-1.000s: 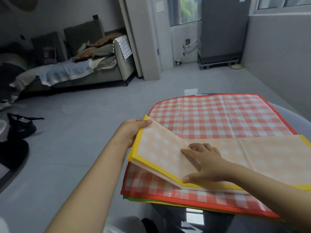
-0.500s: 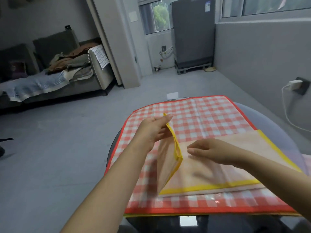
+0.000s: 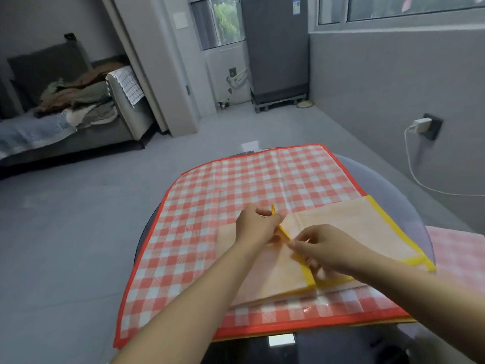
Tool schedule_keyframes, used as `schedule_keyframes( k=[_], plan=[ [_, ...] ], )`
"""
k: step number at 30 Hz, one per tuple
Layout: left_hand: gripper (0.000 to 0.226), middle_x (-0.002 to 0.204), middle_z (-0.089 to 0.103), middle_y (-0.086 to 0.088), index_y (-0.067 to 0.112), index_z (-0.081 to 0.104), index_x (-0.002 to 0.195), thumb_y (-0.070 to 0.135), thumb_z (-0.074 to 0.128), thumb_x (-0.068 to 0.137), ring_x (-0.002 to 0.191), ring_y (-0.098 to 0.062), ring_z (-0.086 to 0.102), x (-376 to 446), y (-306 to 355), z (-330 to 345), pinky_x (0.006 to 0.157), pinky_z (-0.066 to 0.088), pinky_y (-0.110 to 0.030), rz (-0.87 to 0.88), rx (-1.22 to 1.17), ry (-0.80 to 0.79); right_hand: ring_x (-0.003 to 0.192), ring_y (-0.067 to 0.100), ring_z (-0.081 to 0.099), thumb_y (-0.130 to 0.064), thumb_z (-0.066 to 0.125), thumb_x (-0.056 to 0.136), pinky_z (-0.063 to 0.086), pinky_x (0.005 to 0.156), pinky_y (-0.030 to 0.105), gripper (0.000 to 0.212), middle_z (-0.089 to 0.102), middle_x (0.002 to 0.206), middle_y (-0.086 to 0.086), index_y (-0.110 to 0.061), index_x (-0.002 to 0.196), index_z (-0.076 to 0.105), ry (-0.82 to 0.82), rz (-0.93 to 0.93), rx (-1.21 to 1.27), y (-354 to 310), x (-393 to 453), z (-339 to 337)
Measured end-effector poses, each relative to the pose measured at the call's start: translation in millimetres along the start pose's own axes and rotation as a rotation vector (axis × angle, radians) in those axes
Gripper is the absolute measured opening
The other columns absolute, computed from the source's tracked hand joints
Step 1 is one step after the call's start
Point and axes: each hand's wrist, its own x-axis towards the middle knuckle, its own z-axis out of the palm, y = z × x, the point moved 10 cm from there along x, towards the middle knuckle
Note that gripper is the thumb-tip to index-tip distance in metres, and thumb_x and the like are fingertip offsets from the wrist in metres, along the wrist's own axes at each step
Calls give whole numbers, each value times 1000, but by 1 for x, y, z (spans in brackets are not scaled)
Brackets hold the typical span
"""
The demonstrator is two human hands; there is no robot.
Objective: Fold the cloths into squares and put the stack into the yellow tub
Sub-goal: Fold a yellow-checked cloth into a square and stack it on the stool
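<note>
A pale orange checked cloth with a yellow border (image 3: pixel 349 227) lies half folded on top of a spread red checked cloth (image 3: pixel 236 185) on the round dark table (image 3: pixel 409 195). My left hand (image 3: pixel 256 224) pinches the cloth's yellow left edge, carried over toward the middle. My right hand (image 3: pixel 322 245) pinches the same yellow edge a little nearer to me. More cloth edges, yellow among them, peek out under the red cloth at the table's near side. No yellow tub is in view.
A pink checked cloth (image 3: pixel 456 256) lies off the table's right side. A charger with a white cable (image 3: pixel 420 127) hangs on the right wall. A sofa piled with clothes (image 3: pixel 73 111) stands far left, a grey appliance (image 3: pixel 275 48) at the back.
My left hand has lifted the cloth's left end and swung it rightward over the cloth. My right hand has left the flat cloth and taken the yellow edge. The camera has turned right.
</note>
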Motion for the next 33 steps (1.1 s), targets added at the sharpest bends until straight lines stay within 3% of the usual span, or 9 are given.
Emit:
schedule_keyframes(
  k=[5, 10, 15, 19, 22, 25, 28, 30, 33],
  plan=[
    [38, 85, 67, 0, 16, 57, 101, 45, 69, 81, 69, -14, 69, 1, 3, 4, 73, 57, -31, 49, 196, -16, 69, 14, 62, -30, 65, 83, 54, 70, 28, 26, 66, 83, -2, -17, 106, 62, 92, 11, -160, 9, 3, 3],
    [24, 125, 50, 2, 19, 66, 110, 31, 57, 91, 112, -17, 47, 7, 16, 1, 86, 36, -23, 268, 601, 25, 86, 18, 60, -32, 65, 83, 47, 71, 27, 40, 64, 101, 3, -18, 117, 49, 164, -6, -203, 10, 0, 4],
    [24, 118, 59, 8, 27, 64, 109, 38, 60, 88, 116, -14, 46, 6, 16, 1, 89, 17, -27, 374, 745, 7, 94, 20, 59, -34, 63, 85, 45, 72, 30, 41, 64, 101, 1, -19, 117, 43, 199, -22, -303, 7, 0, 2],
    [26, 109, 63, 8, 25, 65, 103, 40, 66, 82, 106, -11, 54, 2, 16, -16, 89, 21, -29, 372, 731, 48, 99, 20, 57, -36, 61, 85, 41, 73, 30, 40, 63, 106, -3, -22, 116, 41, 222, 1, -430, 9, 5, -11],
    [30, 94, 62, 10, 23, 63, 98, 43, 70, 77, 94, -12, 58, -10, 15, -24, 91, 36, -31, 331, 752, 50, 100, 24, 56, -34, 60, 86, 40, 74, 31, 35, 63, 105, 0, -21, 115, 45, 281, -9, -557, 11, 12, -32],
    [33, 83, 58, 13, 22, 58, 91, 43, 74, 72, 84, -12, 59, -23, 7, -19, 73, 46, -30, 284, 724, -12, 98, 22, 51, -26, 60, 87, 37, 77, 31, 26, 61, 94, -2, -22, 112, 55, 292, -50, -563, 16, 24, -48],
    [33, 79, 57, 12, 21, 56, 90, 42, 75, 73, 74, -8, 57, -30, -1, -8, 59, 40, -25, 266, 649, -78, 85, 18, 51, -17, 62, 87, 40, 73, 28, 19, 57, 89, -3, -20, 106, 62, 250, -63, -423, 21, 30, -56],
    [31, 87, 55, 11, 23, 56, 94, 42, 72, 76, 80, -9, 55, -31, 2, -4, 66, 43, -25, 328, 662, -70, 82, 17, 52, -16, 61, 88, 39, 72, 25, 17, 56, 92, -1, -21, 104, 63, 230, -79, -396, 23, 32, -57],
    [32, 110, 45, 9, 23, 54, 113, 35, 64, 85, 106, -11, 46, -34, 8, 5, 94, 41, -28, 484, 685, -58, 87, 15, 47, -16, 58, 89, 38, 75, 25, 16, 51, 85, -6, -21, 105, 60, 230, -119, -422, 23, 32, -53]
  ],
)
